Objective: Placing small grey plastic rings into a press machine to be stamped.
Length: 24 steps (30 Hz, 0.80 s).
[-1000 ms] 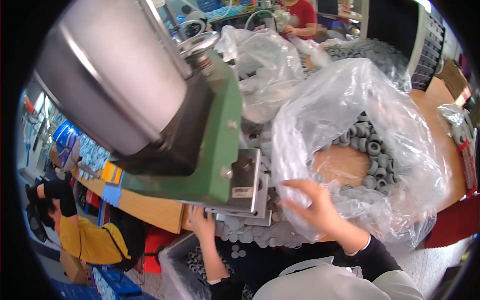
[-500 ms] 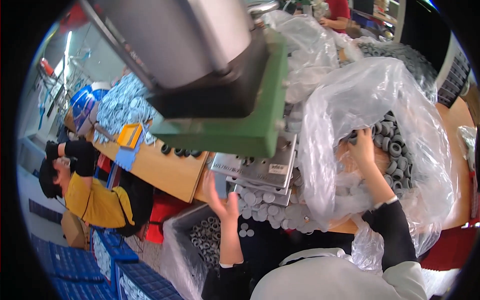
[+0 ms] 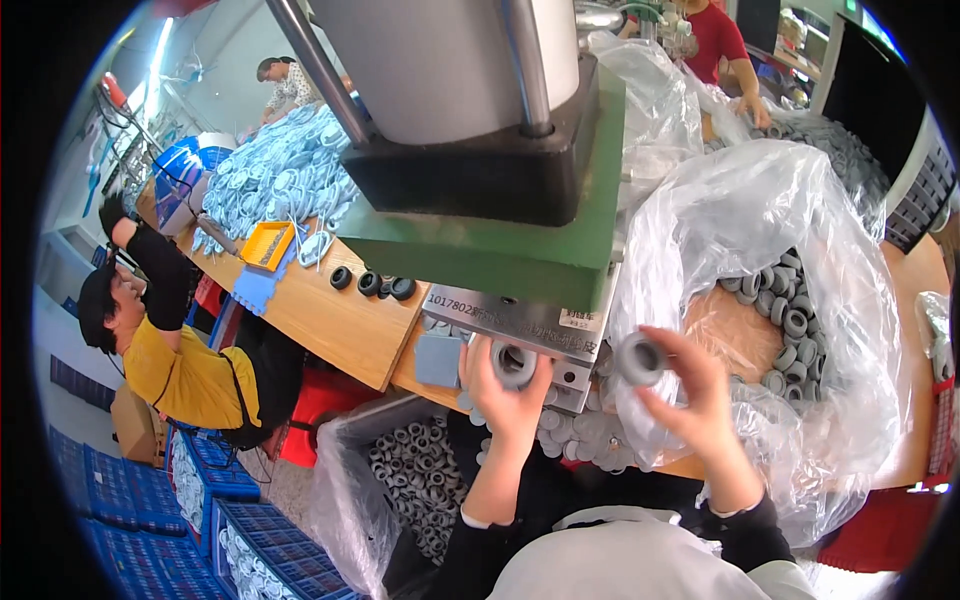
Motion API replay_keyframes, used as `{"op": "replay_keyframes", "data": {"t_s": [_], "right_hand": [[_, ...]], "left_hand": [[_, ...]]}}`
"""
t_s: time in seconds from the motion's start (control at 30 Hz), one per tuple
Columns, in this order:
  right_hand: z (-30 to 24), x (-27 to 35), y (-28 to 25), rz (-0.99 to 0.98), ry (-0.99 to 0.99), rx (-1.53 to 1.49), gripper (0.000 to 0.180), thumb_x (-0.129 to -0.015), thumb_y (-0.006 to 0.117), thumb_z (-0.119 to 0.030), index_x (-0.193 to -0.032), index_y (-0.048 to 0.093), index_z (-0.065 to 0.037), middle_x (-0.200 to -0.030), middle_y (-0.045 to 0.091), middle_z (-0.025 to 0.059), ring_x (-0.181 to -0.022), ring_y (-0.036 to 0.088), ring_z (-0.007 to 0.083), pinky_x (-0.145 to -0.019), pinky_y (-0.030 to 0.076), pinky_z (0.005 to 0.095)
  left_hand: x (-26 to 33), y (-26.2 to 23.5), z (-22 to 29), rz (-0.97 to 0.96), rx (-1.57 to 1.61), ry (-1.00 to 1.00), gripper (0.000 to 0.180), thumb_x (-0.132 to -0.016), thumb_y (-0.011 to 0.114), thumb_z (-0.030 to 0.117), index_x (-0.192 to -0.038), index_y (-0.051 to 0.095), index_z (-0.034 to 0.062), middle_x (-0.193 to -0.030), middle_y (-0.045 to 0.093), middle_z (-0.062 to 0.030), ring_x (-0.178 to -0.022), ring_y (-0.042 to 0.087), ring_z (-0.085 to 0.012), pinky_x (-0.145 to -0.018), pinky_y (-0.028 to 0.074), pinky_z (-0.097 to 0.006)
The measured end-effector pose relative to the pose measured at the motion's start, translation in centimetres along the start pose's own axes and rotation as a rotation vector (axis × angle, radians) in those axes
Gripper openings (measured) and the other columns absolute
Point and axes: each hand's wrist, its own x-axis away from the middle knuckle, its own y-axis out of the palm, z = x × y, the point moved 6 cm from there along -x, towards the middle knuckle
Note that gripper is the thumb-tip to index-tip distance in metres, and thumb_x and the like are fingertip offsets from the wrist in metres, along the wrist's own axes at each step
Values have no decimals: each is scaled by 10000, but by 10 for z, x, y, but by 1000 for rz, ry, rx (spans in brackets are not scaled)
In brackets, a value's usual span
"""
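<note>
My left hand (image 3: 505,400) is closed round a grey ring (image 3: 514,366) at the front of a metal die plate (image 3: 520,322), just below the press's green block. A second grey ring-shaped part (image 3: 641,358) is pinched between the thumb and fingers of my right hand (image 3: 690,395), to the right of the die. Behind that hand lies an open clear plastic bag (image 3: 650,280) with many grey rings (image 3: 795,322) along its right side. Small grey discs (image 3: 570,435) are scattered below the die. The inner side of the left-hand ring faces up.
Above the die hangs the press's green block (image 3: 480,250). A lined bin of grey rings (image 3: 415,470) stands low at left. Black rollers (image 3: 370,283), a yellow tray (image 3: 266,245) and light blue pieces (image 3: 285,170) lie on the table. Co-workers are at left and behind.
My right hand has come out of the bag toward the die with a grey ring. My left hand, open before, has moved right and now holds a ring at the die.
</note>
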Motion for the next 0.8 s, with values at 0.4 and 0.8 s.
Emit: {"op": "replay_keyframes", "data": {"t_s": [0.4,0.8], "right_hand": [[-4,-49,91,-69,-111,37,240,-678,743,-105,-877,648,-11,-907,637,152,-800,606,360,-700,514,415],[28,24,-14,144,92,128,452,-744,711,-51,-1168,563,5,-1133,621,146,-1047,601,262,-895,462,353]], "left_hand": [[71,-135,-145,11,-649,-355,733,-737,747,241,-1313,390,-38,-1406,332,-261,-1309,302,-416,-1088,242,-472],[-4,-15,-153,-440,-552,-55,373,-875,486,188,-1217,540,50,-1309,514,-115,-1275,396,-356,-1020,274,-543]]}}
